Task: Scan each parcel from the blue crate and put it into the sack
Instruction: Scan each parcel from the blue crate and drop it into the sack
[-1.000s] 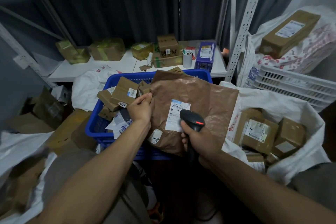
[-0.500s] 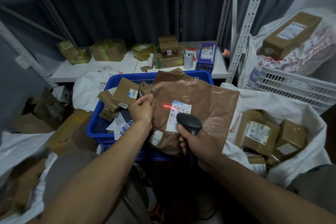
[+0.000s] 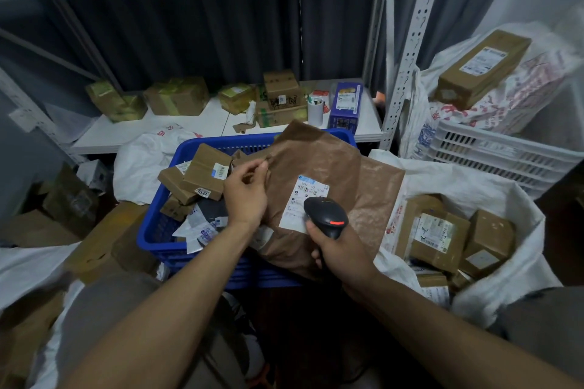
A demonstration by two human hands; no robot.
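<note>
A large brown plastic mailer [image 3: 344, 167] with a white label [image 3: 301, 199] lies across the right side of the blue crate [image 3: 158, 230] and reaches toward the white sack [image 3: 467, 180]. My left hand [image 3: 246, 193] pinches the mailer's left edge. My right hand [image 3: 335, 249] grips a black barcode scanner [image 3: 327, 215], its head right over the lower part of the label, a red light showing on top. Small brown boxes [image 3: 205, 172] and flat packets remain in the crate. The sack holds several brown boxes [image 3: 436, 234].
A white shelf [image 3: 158, 129] behind the crate carries taped boxes, a white cup and a blue box. A white slatted crate [image 3: 505, 151] and a long brown box [image 3: 483, 66] sit at the right. Cardboard and white sacks crowd the floor at left.
The red scan line seen on the label half a second ago is gone. The scanner sits closer over the label, and my left hand has shifted slightly on the mailer's edge.
</note>
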